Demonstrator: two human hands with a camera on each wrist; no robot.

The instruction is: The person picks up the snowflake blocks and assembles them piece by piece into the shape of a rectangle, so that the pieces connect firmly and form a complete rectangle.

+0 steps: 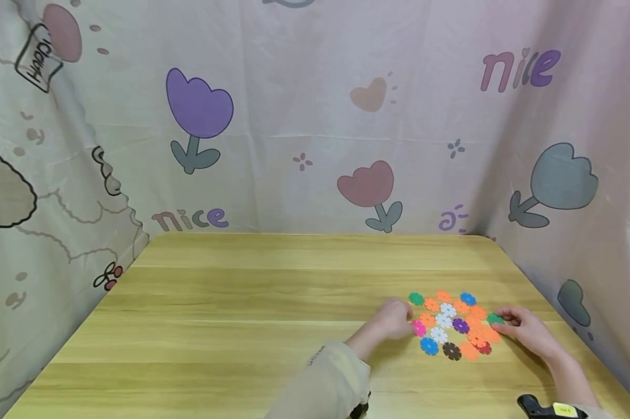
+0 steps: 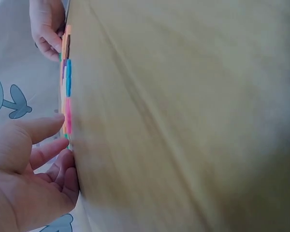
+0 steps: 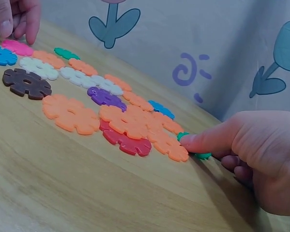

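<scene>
Flat plastic snowflake discs lie in a loose cluster on the right part of the wooden table (image 1: 215,326). My left hand (image 1: 392,319) is at the cluster's left edge, beside a pink disc (image 1: 418,328). In the left wrist view its thumb and index finger (image 2: 48,153) stand apart, with nothing visibly held. At the right edge, my right hand (image 1: 527,330) pinches a green disc (image 3: 203,156), the thumb lying across it; the other fingers are curled and partly hidden. Touching that disc is an orange disc (image 3: 170,146), overlapping others and a red disc (image 3: 128,142).
Elsewhere in the cluster are a purple disc (image 1: 460,325), a brown disc (image 1: 452,351), a blue disc (image 1: 429,346), another green disc (image 1: 416,298) and several white and orange ones. A printed curtain (image 1: 283,192) hangs behind the table's far edge and along both sides.
</scene>
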